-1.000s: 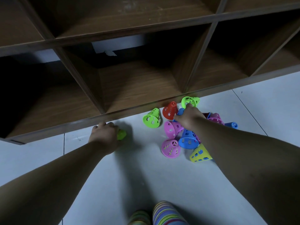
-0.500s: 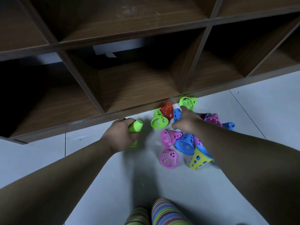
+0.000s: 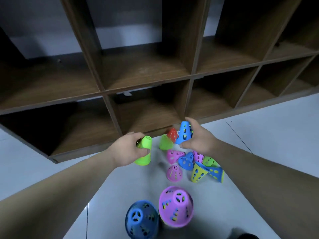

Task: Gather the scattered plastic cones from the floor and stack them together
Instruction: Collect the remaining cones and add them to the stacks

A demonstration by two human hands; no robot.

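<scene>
My left hand [image 3: 128, 150] grips a green cone [image 3: 144, 150] held above the floor, tip pointing up and away. My right hand [image 3: 198, 138] holds a blue perforated cone [image 3: 184, 133] upright, lifted over the pile. Beneath and between the hands lie scattered cones: a green one [image 3: 165, 142], a red one [image 3: 172, 134], pink ones [image 3: 174, 156] [image 3: 174, 173], a blue one [image 3: 185, 162], a yellow one [image 3: 198, 172] and another blue one [image 3: 216, 173]. Close to me stand a large pink cone [image 3: 176, 206] and a large blue cone [image 3: 141, 219].
A dark wooden cubby shelf [image 3: 146, 87] runs across the back, its bottom edge right behind the pile. White floor tiles [image 3: 269, 131] spread to the right and left. A dark shape [image 3: 245, 236] shows at the bottom edge.
My right hand lifted a blue cone out of the pile. My left hand raised its green cone and moved right. The view tilted up; two large cones now appear near me.
</scene>
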